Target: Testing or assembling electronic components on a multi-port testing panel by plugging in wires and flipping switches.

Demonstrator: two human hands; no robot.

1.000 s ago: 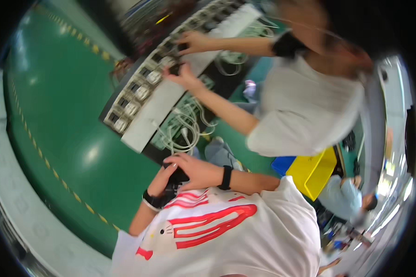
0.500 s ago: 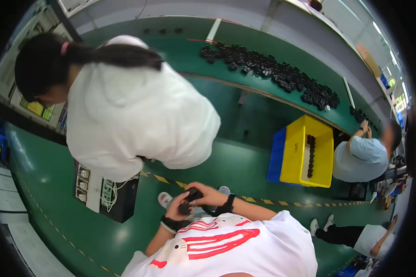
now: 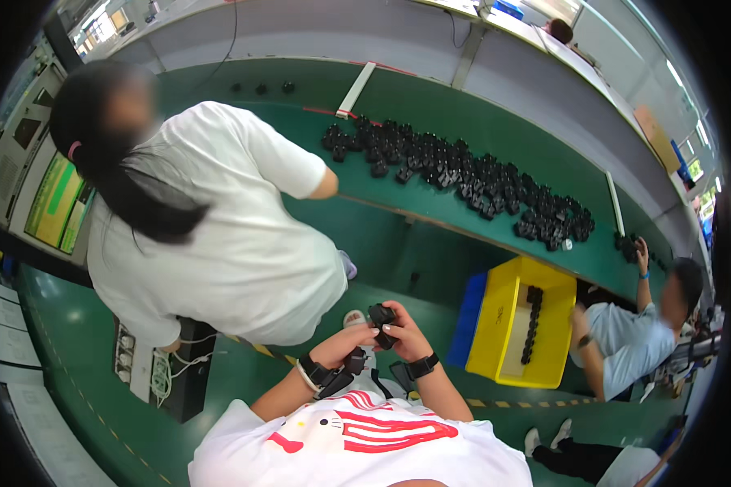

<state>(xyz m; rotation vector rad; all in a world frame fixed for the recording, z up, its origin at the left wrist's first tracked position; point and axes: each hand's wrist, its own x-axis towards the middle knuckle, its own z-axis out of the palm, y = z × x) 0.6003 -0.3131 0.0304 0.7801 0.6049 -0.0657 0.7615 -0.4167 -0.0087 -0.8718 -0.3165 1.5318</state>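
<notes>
Evidently both hands, left hand (image 3: pixel 343 349) and right hand (image 3: pixel 404 334), close around a small black plastic part (image 3: pixel 381 314), left of the yellow bin (image 3: pixel 508 325); it looks light, rigid, best pinched by its edges.

— What lies ahead of you?
— A long green counter (image 3: pixel 430 105) with a heap of small black parts (image 3: pixel 463 174) strewn along it.
— And lower down?
— You see a yellow bin (image 3: pixel 508 325) on the green floor (image 3: pixel 81 357), a row of black parts inside it, and a blue crate (image 3: pixel 465 321) touching its left side.
</notes>
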